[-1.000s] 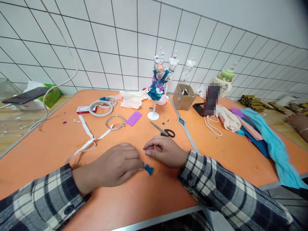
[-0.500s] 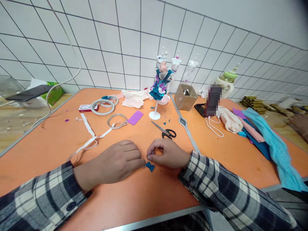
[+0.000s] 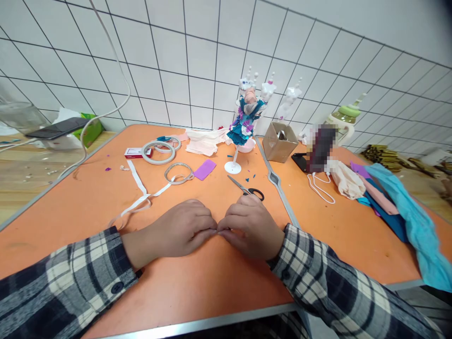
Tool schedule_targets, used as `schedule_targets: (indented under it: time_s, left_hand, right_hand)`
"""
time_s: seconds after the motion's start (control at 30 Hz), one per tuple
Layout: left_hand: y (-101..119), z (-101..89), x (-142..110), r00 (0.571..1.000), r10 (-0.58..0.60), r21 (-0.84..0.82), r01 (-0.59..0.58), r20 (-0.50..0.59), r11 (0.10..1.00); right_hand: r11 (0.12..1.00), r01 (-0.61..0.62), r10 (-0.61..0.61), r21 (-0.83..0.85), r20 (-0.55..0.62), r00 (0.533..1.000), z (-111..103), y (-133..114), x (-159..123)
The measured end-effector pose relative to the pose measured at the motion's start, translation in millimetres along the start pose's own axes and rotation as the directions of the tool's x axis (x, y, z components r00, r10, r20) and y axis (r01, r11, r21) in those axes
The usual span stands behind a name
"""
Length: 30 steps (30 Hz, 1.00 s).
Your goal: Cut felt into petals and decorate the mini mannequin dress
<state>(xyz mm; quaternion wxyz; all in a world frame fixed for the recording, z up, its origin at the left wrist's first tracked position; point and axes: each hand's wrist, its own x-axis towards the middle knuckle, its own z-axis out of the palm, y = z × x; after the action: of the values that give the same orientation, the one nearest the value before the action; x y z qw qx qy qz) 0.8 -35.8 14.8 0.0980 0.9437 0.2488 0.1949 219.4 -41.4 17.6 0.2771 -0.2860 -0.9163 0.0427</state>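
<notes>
My left hand point(image 3: 185, 228) and my right hand point(image 3: 252, 230) meet fingertip to fingertip low over the orange table point(image 3: 197, 287). Each is closed in a pinch. The small piece of blue crepe paper, seen at my left fingertips a moment ago, is now hidden by the fingers. Just beyond my right hand lie black-handled scissors point(image 3: 237, 182), one handle partly covered by the knuckles. Farther off stands a small white dress form wearing a teal, purple and pink paper dress point(image 3: 243, 123). White tape strips point(image 3: 137, 179) lie past my left hand.
Tape rolls point(image 3: 158, 153), a purple paper piece point(image 3: 205, 169) and a red-and-white box point(image 3: 133, 153) lie at left. A cardboard box point(image 3: 278, 143), a phone-like dark object point(image 3: 320, 148) and crepe sheets point(image 3: 406, 202) are at right. A metal strip point(image 3: 278, 188) crosses the table.
My right hand has turned and closed in against my left fingertips. The blue paper piece has gone out of sight behind the fingers. The view has shifted slightly left.
</notes>
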Motion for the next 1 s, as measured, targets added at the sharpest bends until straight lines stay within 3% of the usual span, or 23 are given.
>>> schedule_targets:
  time_s: [0.2, 0.33, 0.4, 0.5, 0.6, 0.7, 0.8, 1.0]
  left_hand:
    - [4.2, -0.7, 2.9, 0.983, -0.186, -0.190, 0.181, -0.009, 0.965]
    - [3.6, 4.3, 4.0, 0.889, -0.457, -0.452, 0.418, 0.025, 0.788]
    - [1.4, 6.0, 3.9, 0.837, -0.544, -0.578, 0.472, 0.057, 0.665]
    - [-1.2, 6.1, 4.1, 0.802, -0.594, -0.654, 0.485, 0.067, 0.581]
    - [-0.9, 5.5, 5.6, 0.800, -0.596, -0.646, 0.491, 0.068, 0.585]
    - [0.9, 6.0, 7.0, 0.815, -0.575, -0.614, 0.489, 0.069, 0.620]
    - [2.6, 6.1, 7.1, 0.833, -0.552, -0.584, 0.473, 0.051, 0.660]
    - [5.2, 5.2, 7.2, 0.852, -0.522, -0.543, 0.456, 0.038, 0.705]
  right_hand:
    - [0.958, 0.146, -0.160, -0.247, -0.037, 0.986, -0.7, -2.5, -0.7]
    - [0.922, 0.184, -0.221, -0.340, -0.073, 0.973, -5.1, -2.5, -1.5]
    - [0.939, 0.165, -0.212, -0.302, -0.130, 0.969, -8.5, -3.1, -2.2]
    - [0.998, 0.006, -0.024, -0.063, -0.293, 0.956, -11.3, -2.4, -2.1]
    - [0.972, -0.119, 0.178, 0.201, -0.312, 0.933, -8.3, 1.8, 0.5]
    - [0.923, -0.144, 0.226, 0.356, -0.199, 0.954, -0.8, 6.1, 4.2]
    - [0.911, -0.156, 0.214, 0.381, -0.116, 0.970, 6.0, 7.1, 6.2]
    - [0.925, -0.201, 0.238, 0.322, -0.079, 0.968, 8.6, 6.4, 5.2]
